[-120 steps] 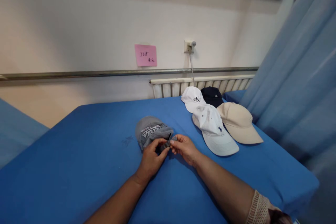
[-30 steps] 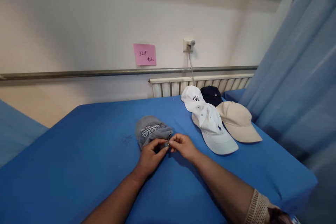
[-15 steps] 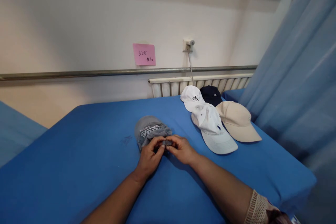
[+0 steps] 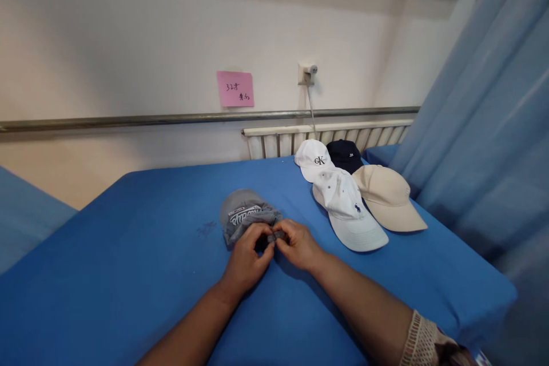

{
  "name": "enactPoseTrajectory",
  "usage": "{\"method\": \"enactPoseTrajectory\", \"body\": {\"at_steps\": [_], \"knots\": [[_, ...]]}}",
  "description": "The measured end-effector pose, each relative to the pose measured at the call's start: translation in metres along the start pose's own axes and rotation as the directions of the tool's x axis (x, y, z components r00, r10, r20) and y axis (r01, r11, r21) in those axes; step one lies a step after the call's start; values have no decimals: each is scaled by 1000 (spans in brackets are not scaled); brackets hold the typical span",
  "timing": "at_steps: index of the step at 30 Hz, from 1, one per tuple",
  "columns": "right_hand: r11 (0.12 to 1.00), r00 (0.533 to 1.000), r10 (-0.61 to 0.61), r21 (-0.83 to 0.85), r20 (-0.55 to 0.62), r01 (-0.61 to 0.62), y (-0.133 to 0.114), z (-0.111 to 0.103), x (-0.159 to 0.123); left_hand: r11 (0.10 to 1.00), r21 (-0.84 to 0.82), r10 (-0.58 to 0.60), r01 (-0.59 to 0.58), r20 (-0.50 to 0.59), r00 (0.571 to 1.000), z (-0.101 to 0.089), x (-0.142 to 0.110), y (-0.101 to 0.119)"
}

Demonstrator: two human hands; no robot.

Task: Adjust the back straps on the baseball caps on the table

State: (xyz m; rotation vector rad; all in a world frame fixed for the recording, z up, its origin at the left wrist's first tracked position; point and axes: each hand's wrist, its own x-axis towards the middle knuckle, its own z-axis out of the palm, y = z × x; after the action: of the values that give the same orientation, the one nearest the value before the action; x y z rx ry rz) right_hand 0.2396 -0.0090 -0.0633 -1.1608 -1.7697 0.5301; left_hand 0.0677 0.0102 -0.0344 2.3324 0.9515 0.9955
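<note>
A grey baseball cap [image 4: 246, 214] with white lettering lies on the blue-covered bed [image 4: 128, 274], its brim pointing away to the left. At its near right side is the back strap [image 4: 277, 236], a short grey band. My left hand [image 4: 249, 257] pinches the strap's left part between thumb and fingers. From the other side, my right hand [image 4: 298, 246] pinches the strap's right part, and the fingertips of both hands almost meet. Fingers cover most of the strap, so its buckle is hidden.
To the right lie a white cap [image 4: 313, 157], a navy cap [image 4: 345, 154], a pale cap with a small horse emblem [image 4: 347, 200] and a beige cap [image 4: 386, 194]. A radiator [image 4: 274, 143] and a rail [image 4: 171, 120] run along the wall. Blue curtains [image 4: 484, 143] hang at right.
Both hands stay at the strap and shift only slightly. A brassy buckle seen between the fingertips one second ago is now covered. The grey cap and the other caps stay in place.
</note>
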Motion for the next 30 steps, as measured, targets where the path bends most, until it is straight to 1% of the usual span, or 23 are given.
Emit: {"method": "enactPoseTrajectory", "body": {"at_steps": [2,6,9,13,16,18,20,23,25,27,30], "knots": [[1000,1000,-16,-4,21,16,-1,0,0,1000,6,-13,13,14,1000,0,1,-1],[1000,998,-10,-28,60,11,-1,-2,1,998,9,-54,54,27,998,-1,1,-6],[999,998,-2,-54,64,5,1,-2,1,996,-64,-54,56,30,998,-1,2,-10],[999,999,32,-45,17,-31,3,2,2,977,-195,-86,88,23,996,0,3,-14],[996,996,90,3,-11,-90,5,4,2,924,-346,-158,164,46,986,3,3,-18],[992,993,116,47,-19,-115,6,5,2,861,-458,-207,221,81,975,4,4,-20],[987,991,129,96,-19,-127,8,5,2,797,-536,-251,276,121,960,4,4,-21],[978,989,147,155,-30,-140,10,7,3,727,-601,-291,333,171,941,2,4,-19],[972,986,160,179,-39,-150,11,8,3,698,-627,-297,347,188,936,0,4,-16],[967,985,168,198,-36,-158,12,9,2,687,-634,-291,355,207,934,-3,4,-13],[956,982,185,235,-21,-175,14,10,3,695,-622,-264,362,247,932,-5,4,-12]]}}
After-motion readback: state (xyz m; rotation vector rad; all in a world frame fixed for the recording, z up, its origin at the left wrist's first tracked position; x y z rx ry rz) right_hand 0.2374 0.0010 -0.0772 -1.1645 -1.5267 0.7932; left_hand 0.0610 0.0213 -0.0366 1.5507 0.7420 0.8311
